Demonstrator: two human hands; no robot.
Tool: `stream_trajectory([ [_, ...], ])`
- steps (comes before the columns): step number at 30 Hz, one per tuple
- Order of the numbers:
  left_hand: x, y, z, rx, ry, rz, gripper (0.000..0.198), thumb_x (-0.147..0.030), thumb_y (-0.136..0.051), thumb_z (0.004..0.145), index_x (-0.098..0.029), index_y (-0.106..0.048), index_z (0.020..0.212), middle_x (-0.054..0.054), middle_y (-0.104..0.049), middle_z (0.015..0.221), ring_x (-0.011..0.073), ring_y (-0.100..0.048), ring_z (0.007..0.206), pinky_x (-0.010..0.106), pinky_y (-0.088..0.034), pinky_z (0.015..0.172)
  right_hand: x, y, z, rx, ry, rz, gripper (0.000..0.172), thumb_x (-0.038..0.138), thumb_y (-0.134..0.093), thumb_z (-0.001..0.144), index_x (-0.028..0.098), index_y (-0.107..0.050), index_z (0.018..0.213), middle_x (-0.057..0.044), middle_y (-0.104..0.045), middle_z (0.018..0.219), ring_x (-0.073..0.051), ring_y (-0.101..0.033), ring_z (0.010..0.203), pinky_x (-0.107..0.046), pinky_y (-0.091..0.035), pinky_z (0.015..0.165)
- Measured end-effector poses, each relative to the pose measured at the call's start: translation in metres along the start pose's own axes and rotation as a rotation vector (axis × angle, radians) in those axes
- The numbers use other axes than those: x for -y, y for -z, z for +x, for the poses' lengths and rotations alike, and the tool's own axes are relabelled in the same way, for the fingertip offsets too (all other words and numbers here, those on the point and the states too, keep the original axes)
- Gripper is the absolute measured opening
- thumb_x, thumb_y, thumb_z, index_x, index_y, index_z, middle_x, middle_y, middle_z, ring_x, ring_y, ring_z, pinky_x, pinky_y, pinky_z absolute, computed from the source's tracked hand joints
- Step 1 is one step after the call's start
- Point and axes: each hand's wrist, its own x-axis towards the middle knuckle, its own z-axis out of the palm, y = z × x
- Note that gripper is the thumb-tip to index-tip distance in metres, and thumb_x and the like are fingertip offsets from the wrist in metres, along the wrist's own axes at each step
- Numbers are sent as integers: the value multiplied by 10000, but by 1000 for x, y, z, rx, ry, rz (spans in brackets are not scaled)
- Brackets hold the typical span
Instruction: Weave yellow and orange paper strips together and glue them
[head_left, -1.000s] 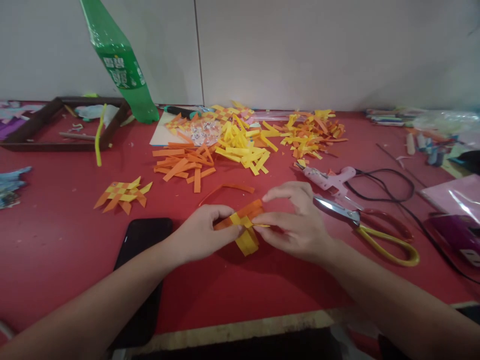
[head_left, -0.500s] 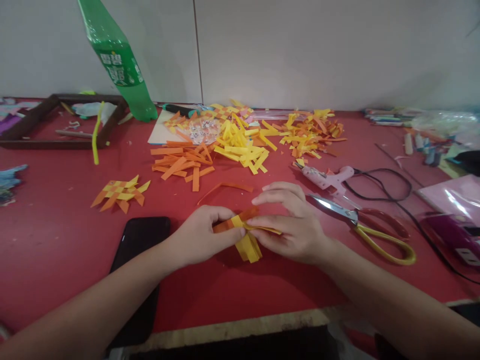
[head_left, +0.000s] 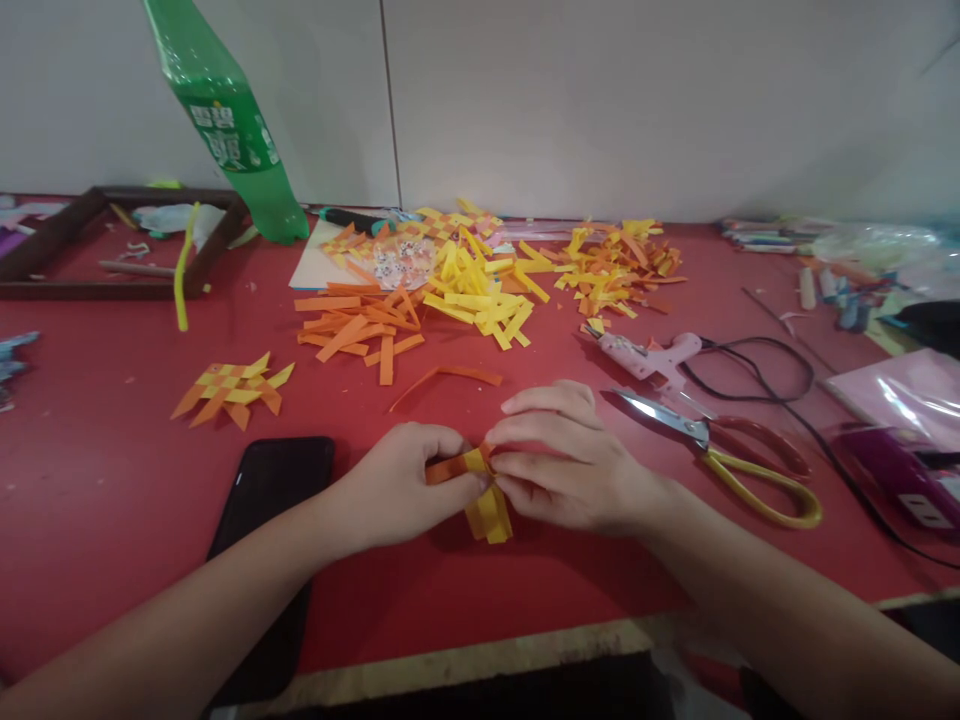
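Observation:
Yellow and orange woven paper strips [head_left: 487,512] are held between both hands above the red table. My left hand [head_left: 401,490] pinches them from the left, its thumb lying along the near side. From the right, my right hand [head_left: 574,460] grips the other side of the weave, thumb and fingertips pressed together on it; its fingers hide part of the strips. A finished-looking woven paper fish [head_left: 236,388] in the same colours lies to the left. Just beyond my hands rests a loose, bent orange paper strip [head_left: 450,377].
Orange strips [head_left: 360,325], yellow strips [head_left: 487,295] and mixed scraps [head_left: 622,265] lie at the back. Scissors [head_left: 705,440] and a pink glue gun [head_left: 652,355] with its cord are on the right. A black phone [head_left: 277,500] lies under my left forearm; a green bottle [head_left: 240,150] stands behind.
My right fingers have closed in on the weave, and the yellow strip end that stuck out rightward between them is now hidden. The view has shifted slightly.

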Motion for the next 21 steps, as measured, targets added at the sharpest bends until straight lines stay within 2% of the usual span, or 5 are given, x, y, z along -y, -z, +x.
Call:
stream_trajectory([
  [7, -1, -1, -1, 25, -34, -6, 171, -277, -547, 800, -145, -614, 715, -35, -513, 633, 110, -459, 609, 216, -363, 565, 1, -4, 1, 11, -30, 50, 70, 150, -681, 806, 211, -647, 800, 7, -713, 918, -210, -569, 1053, -390, -429, 874],
  [13, -1, 1, -2, 29, -21, 0, 206, -296, -561, 805, -156, -551, 654, -53, -436, 600, 96, -406, 576, 208, -329, 528, 3, -6, 4, -57, -67, 119, 97, 120, -671, 763, 205, -633, 737, -15, -704, 865, -212, -591, 1003, -386, -484, 865],
  [18, -2, 0, -3, 16, -38, 31, 247, -284, -571, 796, -164, -488, 597, -63, -402, 567, 85, -379, 546, 206, -296, 494, 2, -4, 4, -32, -83, 148, 87, 134, -678, 753, 211, -646, 728, -27, -695, 904, -220, -584, 1020, -406, -484, 896],
  [21, -2, -3, -3, -1, -74, 67, 217, -241, -563, 786, -163, -498, 594, -58, -447, 571, 86, -410, 548, 207, -309, 500, 2, -4, 4, -13, -86, 147, 92, 168, -669, 776, 214, -641, 702, -25, -692, 925, -218, -576, 1034, -406, -475, 896],
])
